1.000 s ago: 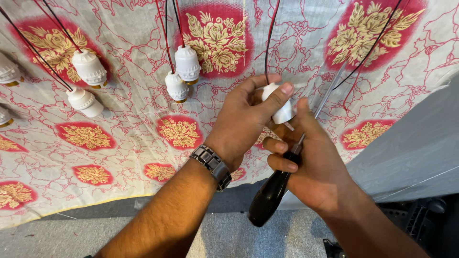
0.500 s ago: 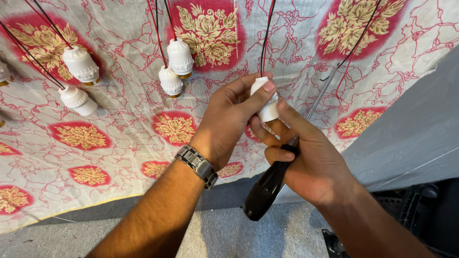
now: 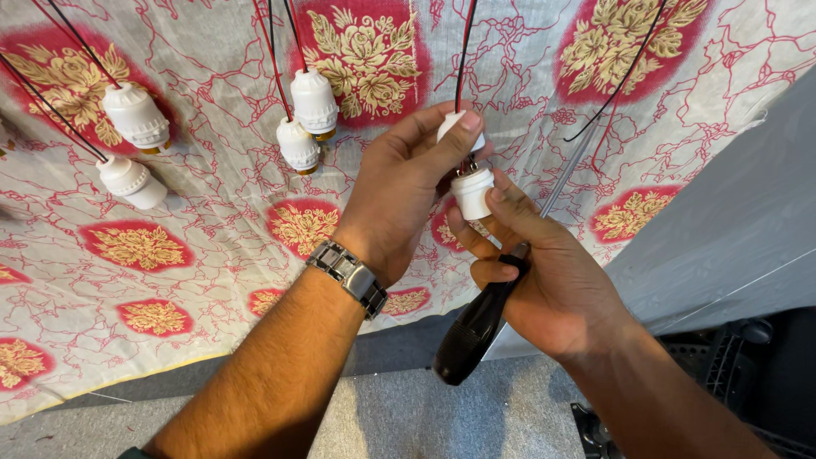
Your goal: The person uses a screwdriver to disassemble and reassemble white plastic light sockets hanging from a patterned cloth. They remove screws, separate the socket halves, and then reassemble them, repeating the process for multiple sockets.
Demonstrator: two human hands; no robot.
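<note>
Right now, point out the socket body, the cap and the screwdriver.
Socket body (image 3: pixel 472 194), head view, white side wall.
Cap (image 3: pixel 453 126), head view, top near the wires.
Screwdriver (image 3: pixel 470 333), head view, black handle.

Screwdriver (image 3: pixel 476 327) shaft hidden behind right hand (image 3: pixel 552 280); wire tops cropped.

A white cloth (image 3: pixel 212 221) printed with red medallions, gold flowers and thin red veining fills the view from nine to two o'clock. At three o'clock lies a plain grey panel (image 3: pixel 731 229). Grey carpeted floor (image 3: pixel 408 416) runs along six o'clock, evenly lit.
</note>
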